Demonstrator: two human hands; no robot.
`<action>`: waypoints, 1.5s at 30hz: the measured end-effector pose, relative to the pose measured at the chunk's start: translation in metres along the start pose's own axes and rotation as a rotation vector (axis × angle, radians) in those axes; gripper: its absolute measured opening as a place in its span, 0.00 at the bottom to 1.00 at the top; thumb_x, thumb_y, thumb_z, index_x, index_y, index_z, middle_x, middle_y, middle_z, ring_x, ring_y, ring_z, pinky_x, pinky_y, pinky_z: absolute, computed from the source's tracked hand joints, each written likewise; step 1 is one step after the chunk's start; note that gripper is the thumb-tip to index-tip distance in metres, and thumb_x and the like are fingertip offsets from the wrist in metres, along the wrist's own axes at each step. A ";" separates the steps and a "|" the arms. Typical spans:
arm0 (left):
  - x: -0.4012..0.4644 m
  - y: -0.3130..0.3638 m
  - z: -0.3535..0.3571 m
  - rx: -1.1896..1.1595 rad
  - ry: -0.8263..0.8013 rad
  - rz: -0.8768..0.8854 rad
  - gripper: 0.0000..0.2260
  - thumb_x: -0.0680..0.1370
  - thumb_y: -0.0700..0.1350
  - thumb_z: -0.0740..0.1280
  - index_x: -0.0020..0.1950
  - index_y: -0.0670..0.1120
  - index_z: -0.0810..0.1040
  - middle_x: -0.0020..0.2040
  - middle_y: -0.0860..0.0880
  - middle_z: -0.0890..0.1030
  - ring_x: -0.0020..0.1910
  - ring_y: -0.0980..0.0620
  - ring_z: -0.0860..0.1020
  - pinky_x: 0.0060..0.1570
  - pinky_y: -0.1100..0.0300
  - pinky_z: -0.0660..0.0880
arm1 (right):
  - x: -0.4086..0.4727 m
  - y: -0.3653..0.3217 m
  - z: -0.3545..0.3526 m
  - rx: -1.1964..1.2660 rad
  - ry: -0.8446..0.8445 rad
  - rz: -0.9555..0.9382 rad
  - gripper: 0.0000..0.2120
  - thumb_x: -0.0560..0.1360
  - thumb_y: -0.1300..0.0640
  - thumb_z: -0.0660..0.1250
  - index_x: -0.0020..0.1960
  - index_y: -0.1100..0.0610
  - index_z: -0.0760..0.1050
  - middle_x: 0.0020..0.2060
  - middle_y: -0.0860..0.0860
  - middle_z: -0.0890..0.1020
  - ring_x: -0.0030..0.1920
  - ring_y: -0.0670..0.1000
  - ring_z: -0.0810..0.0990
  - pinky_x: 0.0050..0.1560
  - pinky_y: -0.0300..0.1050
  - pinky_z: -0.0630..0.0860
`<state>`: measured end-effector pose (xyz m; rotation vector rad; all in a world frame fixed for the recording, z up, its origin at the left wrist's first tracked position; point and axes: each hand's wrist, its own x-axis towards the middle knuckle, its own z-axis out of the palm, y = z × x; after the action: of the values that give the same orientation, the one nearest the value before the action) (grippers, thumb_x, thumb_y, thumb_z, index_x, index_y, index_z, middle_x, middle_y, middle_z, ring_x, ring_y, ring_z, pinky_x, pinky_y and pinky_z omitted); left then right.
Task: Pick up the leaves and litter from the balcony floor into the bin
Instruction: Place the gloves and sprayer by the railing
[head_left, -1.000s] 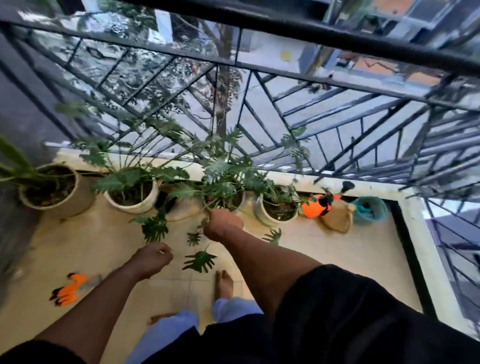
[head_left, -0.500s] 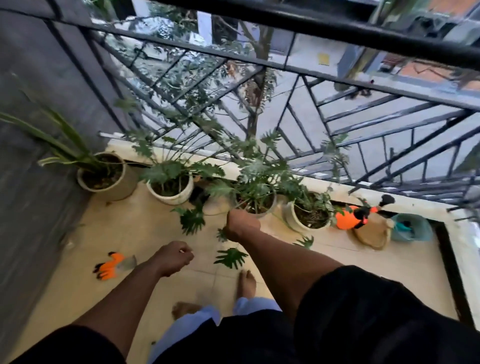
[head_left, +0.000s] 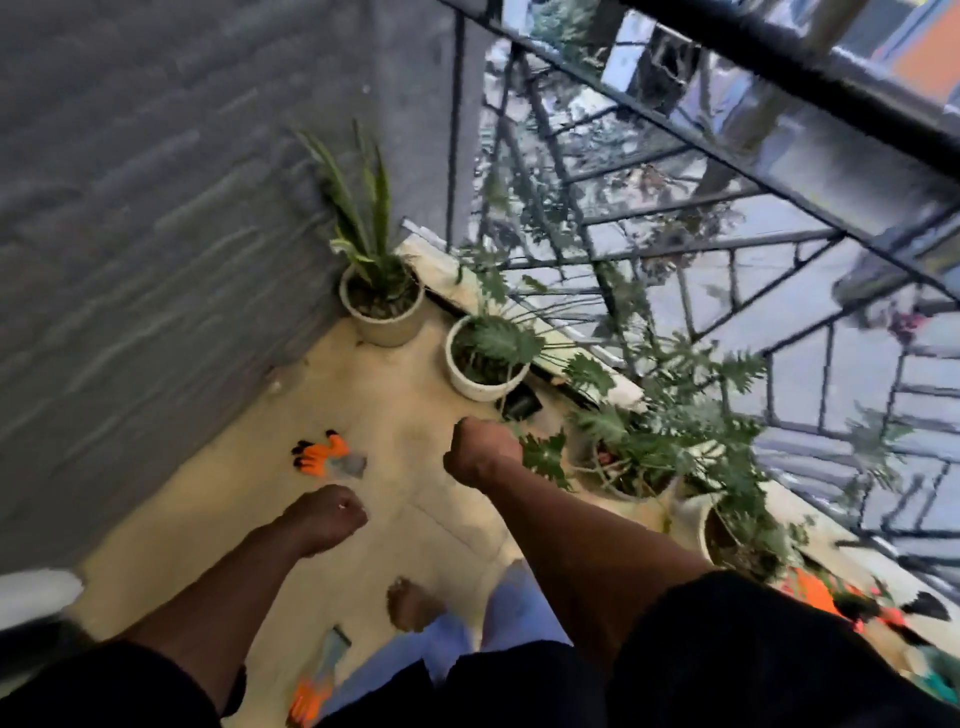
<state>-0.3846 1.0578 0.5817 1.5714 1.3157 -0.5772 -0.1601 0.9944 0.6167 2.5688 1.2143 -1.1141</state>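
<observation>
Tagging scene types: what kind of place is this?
Most likely an upper-floor home balcony: a black metal railing with street below, potted plants lining the edge, tiled floor.

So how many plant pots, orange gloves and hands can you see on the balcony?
Plant pots: 4, one by the wall, a white one, one behind the leaves, one by the right arm
Orange gloves: 2, one on the floor, one at the bottom edge
Hands: 2, left hand, right hand
Total: 8
</observation>
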 end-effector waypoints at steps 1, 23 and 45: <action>0.001 -0.009 -0.003 -0.018 0.009 -0.020 0.06 0.79 0.51 0.67 0.53 0.52 0.80 0.55 0.46 0.82 0.54 0.42 0.81 0.27 0.67 0.64 | 0.005 -0.008 0.003 -0.029 -0.007 -0.015 0.16 0.72 0.50 0.67 0.58 0.53 0.77 0.58 0.57 0.81 0.59 0.61 0.80 0.60 0.53 0.78; 0.183 -0.183 0.158 -0.961 0.148 -0.535 0.04 0.77 0.55 0.69 0.46 0.56 0.82 0.44 0.54 0.84 0.49 0.47 0.83 0.49 0.51 0.78 | 0.331 -0.134 0.295 -0.377 -0.392 -0.474 0.15 0.78 0.52 0.66 0.64 0.48 0.76 0.60 0.51 0.81 0.61 0.56 0.79 0.58 0.47 0.78; 0.383 -0.260 0.289 -1.655 0.196 -0.633 0.11 0.83 0.52 0.64 0.61 0.51 0.80 0.54 0.51 0.84 0.54 0.49 0.81 0.50 0.54 0.78 | 0.494 -0.122 0.513 -0.674 -0.214 -0.842 0.11 0.70 0.57 0.66 0.51 0.54 0.80 0.57 0.53 0.79 0.59 0.60 0.78 0.54 0.51 0.77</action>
<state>-0.4470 0.9678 0.0474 -0.1663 1.6533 0.3682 -0.3357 1.2042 -0.0520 1.4141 2.1997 -0.8016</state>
